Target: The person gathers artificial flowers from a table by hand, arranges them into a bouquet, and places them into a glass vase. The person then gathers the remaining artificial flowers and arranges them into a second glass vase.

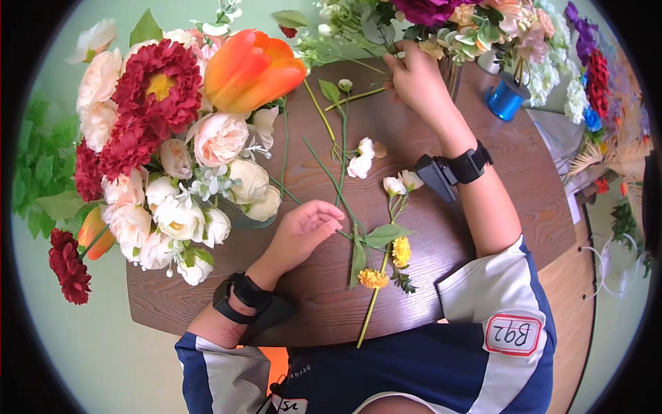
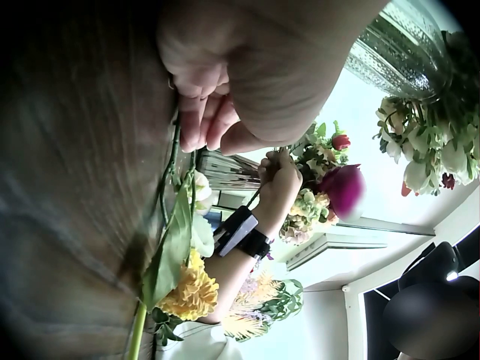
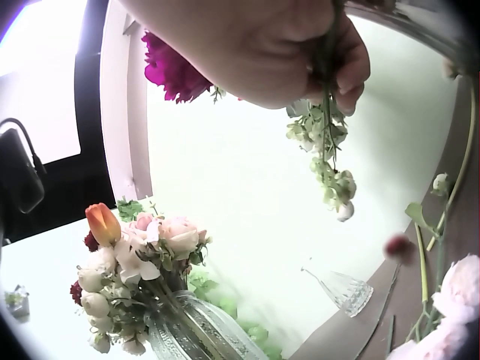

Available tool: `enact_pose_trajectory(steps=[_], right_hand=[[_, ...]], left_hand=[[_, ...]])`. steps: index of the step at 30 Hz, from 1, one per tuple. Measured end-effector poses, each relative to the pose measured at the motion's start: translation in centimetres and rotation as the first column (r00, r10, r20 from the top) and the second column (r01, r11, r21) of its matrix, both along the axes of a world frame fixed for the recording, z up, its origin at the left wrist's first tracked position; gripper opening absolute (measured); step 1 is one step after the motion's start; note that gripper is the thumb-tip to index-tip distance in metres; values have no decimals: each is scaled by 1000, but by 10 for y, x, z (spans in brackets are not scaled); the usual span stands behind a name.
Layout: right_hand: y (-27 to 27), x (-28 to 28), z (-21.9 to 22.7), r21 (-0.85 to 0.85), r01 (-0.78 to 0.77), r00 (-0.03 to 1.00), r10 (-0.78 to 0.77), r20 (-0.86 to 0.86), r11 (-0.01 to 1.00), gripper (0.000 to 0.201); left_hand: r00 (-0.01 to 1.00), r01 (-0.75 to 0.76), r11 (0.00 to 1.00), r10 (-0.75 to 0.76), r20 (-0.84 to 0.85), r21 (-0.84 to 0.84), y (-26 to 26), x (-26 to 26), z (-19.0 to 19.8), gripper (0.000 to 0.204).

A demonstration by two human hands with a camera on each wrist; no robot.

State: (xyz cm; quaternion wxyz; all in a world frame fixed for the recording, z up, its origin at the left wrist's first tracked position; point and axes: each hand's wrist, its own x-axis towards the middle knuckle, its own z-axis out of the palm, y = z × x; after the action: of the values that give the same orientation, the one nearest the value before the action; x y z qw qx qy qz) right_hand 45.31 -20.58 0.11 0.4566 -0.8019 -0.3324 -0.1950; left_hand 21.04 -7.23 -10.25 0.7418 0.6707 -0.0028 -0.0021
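Observation:
My right hand (image 1: 422, 79) is raised at the back of the table, beside the right-hand bouquet (image 1: 483, 27). In the right wrist view its curled fingers grip the green stem of a sprig with small pale green blossoms (image 3: 335, 184). My left hand (image 1: 303, 231) holds nothing and lies near the tabletop, fingers loosely bent, their tips beside crossed green stems (image 1: 343, 186). Close to it on the table are yellow flowers (image 1: 373, 279), a green leaf (image 1: 386, 235) and small white flowers (image 1: 394, 186). The left wrist view also shows a yellow flower (image 2: 191, 289) beyond the fingers.
A large bouquet with an orange tulip (image 1: 255, 72) and red flowers (image 1: 155, 86) stands at the left. Loose white blossoms (image 1: 360, 165) lie mid-table. A blue ribbon spool (image 1: 507, 96) stands at the back right edge. More flowers (image 1: 596, 83) are beyond it.

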Motion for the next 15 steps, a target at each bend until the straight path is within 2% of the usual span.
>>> enact_pose_trajectory(steps=[2, 6, 8, 9, 11, 15], right_hand=[[-1, -13, 10, 68, -121, 928, 137, -347, 990, 27], [3, 2, -7, 113, -169, 935, 196, -297, 979, 24], [8, 27, -26, 100, -365, 930, 368, -10, 925, 22], [6, 31, -29, 98, -366, 929, 369, -12, 925, 22], [5, 30, -29, 24, -277, 950, 278, -146, 960, 22], [2, 19, -24, -87, -173, 982, 165, -90, 981, 23]], left_hand=[[1000, 19, 997, -19, -10, 71, 0, 0, 2, 15], [995, 97, 991, -92, -48, 96, 0, -3, 6, 12], [983, 182, 946, -180, -33, 269, 1, -4, 7, 10], [983, 181, 946, -179, -34, 267, 1, -5, 11, 10], [978, 157, 852, -206, 44, 500, 0, -9, 23, 16], [983, 71, 847, -149, 107, 527, -1, -7, 18, 25]])
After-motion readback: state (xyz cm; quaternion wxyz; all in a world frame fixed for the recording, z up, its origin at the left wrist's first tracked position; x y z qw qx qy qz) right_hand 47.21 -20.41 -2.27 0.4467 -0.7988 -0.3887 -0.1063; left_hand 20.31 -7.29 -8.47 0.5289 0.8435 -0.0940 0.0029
